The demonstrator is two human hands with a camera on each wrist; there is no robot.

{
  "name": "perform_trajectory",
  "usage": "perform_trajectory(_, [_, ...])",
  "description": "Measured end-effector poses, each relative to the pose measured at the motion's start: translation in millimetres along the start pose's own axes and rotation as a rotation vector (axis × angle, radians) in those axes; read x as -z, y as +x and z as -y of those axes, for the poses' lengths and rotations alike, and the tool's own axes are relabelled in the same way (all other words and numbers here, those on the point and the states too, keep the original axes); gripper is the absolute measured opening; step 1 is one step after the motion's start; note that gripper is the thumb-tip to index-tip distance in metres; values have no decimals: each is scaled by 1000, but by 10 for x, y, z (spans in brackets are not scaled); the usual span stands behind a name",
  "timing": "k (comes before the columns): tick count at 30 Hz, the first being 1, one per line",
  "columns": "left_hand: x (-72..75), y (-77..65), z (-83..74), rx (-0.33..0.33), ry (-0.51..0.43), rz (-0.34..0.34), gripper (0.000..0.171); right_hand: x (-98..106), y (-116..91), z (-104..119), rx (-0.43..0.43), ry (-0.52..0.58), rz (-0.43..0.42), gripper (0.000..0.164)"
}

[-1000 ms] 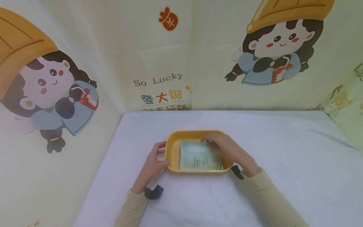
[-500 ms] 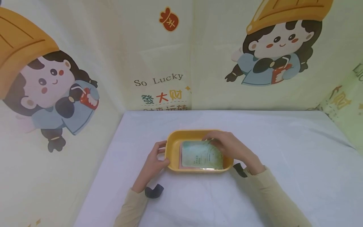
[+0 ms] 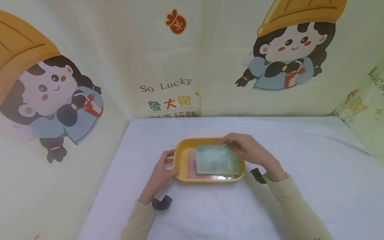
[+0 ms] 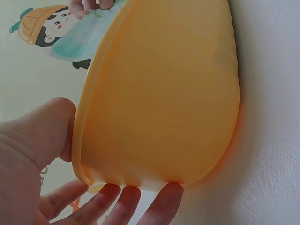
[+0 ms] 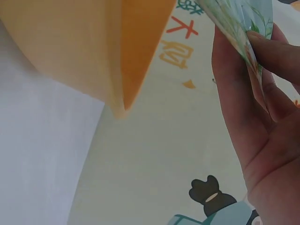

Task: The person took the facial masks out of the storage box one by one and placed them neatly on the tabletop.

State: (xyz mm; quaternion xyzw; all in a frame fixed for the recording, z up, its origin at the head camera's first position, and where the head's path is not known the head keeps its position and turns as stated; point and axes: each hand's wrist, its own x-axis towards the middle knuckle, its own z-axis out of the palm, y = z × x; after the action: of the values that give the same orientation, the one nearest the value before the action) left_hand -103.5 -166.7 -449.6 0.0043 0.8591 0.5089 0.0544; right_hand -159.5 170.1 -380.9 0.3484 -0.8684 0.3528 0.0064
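Note:
On the white tabletop stands a yellow oblong tray [image 3: 183, 160] with rounded corners. My left hand [image 3: 162, 175] grips its left end; in the left wrist view the thumb lies along the rim and the fingertips touch the outer wall. My right hand [image 3: 252, 151] pinches a flat pale-green sachet [image 3: 211, 160] with leaf print by its right end, thumb on one face and fingers behind, as the right wrist view shows. The sachet is lifted, its upper part above the tray's rim. Below it in the tray lies a pink sachet [image 3: 192, 168], partly hidden, with a shiny lower edge.
A white cloth [image 3: 210, 213] covers the table. Pale curtains printed with cartoon figures [image 3: 288, 56] and lettering rise behind and at both sides. Black straps [image 3: 162, 202] hang at both wrists, below beige sleeves.
My right hand has raised the green sachet and drawn it rightward and back, uncovering more of the pink one beneath. The left hand keeps its hold on the tray.

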Motion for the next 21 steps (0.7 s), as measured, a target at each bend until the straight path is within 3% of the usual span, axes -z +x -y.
perform_trajectory(21, [-3,0,47,-16,-9,8,67,271,-79,1,-6,-55,-123,30])
